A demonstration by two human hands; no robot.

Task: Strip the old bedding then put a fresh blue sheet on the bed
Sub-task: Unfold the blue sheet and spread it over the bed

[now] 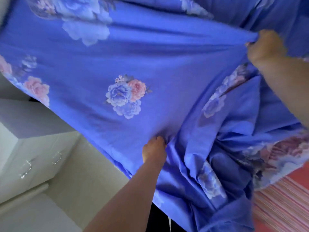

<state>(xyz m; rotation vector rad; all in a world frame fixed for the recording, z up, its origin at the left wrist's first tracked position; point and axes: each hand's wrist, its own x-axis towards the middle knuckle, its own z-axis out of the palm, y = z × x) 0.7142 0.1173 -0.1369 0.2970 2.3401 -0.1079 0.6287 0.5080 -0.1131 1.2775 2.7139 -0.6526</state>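
A blue sheet [150, 56] printed with pink and pale-blue flower bunches fills most of the view, stretched between my hands and billowing. My left hand [154, 151] grips a gathered fold at the sheet's lower middle. My right hand [265, 47] grips a bunched edge at the upper right, held higher up. Between and below the hands the cloth hangs in loose crumpled folds toward the lower right. The bed beneath is hidden by the sheet.
A white cabinet [38, 166] with two metal handles stands at the lower left, with a grey box-like top [30, 118] above it. Red and white striped fabric [282, 203] shows at the lower right under the sheet's edge.
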